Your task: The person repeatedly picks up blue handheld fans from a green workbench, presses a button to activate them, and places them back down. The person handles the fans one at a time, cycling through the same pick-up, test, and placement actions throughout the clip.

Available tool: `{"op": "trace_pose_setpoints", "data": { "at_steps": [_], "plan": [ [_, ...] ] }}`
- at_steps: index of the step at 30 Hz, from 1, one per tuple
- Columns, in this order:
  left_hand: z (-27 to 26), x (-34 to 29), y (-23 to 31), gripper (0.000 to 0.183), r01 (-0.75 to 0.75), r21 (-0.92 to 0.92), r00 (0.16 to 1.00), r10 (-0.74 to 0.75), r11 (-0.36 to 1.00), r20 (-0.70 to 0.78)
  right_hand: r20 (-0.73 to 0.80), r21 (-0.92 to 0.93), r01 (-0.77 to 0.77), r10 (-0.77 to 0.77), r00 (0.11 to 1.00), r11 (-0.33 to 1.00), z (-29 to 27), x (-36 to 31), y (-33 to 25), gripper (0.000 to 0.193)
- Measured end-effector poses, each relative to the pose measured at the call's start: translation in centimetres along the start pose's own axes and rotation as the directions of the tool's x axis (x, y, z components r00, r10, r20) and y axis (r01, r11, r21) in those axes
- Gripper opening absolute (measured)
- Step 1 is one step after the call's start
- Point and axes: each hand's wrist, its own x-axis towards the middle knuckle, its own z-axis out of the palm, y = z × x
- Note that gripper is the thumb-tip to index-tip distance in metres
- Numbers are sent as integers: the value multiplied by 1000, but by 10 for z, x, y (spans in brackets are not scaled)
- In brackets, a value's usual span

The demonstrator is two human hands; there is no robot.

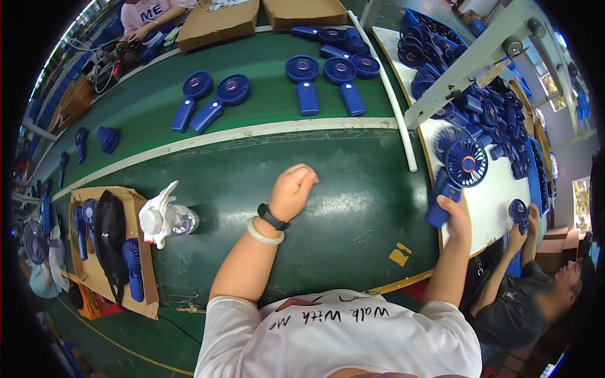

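Observation:
My right hand [457, 217], at the right edge of the green table, is closed round the handle of a blue handheld fan [440, 200]. The fan's round head points up and away, over the white board, and overlaps another fan head behind it. Above the middle of the table, my left hand [293, 192] is curled into a fist, with nothing showing in it. A dark band and a pale bangle circle that wrist. Beyond it, two pairs of blue fans [307, 97] lie on the green belt, with more fans behind the right-hand pair.
A heap of blue fans [485, 113] covers much of the white board [498, 214]. At right, a co-worker [520, 302] holds a fan; another person [148, 19] sits far left. A white pipe [397, 120] borders the belt. A bottle [183, 222] and cardboard box [144, 277] stand left.

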Motion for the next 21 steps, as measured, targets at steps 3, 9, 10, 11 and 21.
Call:
{"op": "trace_pose_setpoints", "data": {
  "at_steps": [3, 9, 10, 11, 21],
  "plan": [
    [4, 0, 8, 15, -57, 120, 998, 59, 991, -13, -294, -661, -67, -176, 939, 747, -61, 3, 16, 83],
    [10, -4, 18, 29, 79, 99, 997, -78, 992, -21, -413, -891, -278, -386, 825, 359, -96, 22, 38, 74],
    [12, -5, 19, 42, 86, 129, 996, -87, 988, 6, -395, -918, -310, -516, 760, 247, -80, 25, 36, 70],
    [13, -4, 23, 42, 101, 128, 994, -106, 987, 30, -355, -926, -353, -636, 685, 137, -65, 28, 32, 66],
    [-19, -8, 21, 59, -200, 728, 932, -102, 655, 348, 257, -287, 669, -618, 743, 686, 205, 124, 29, 24]
  ]
}}
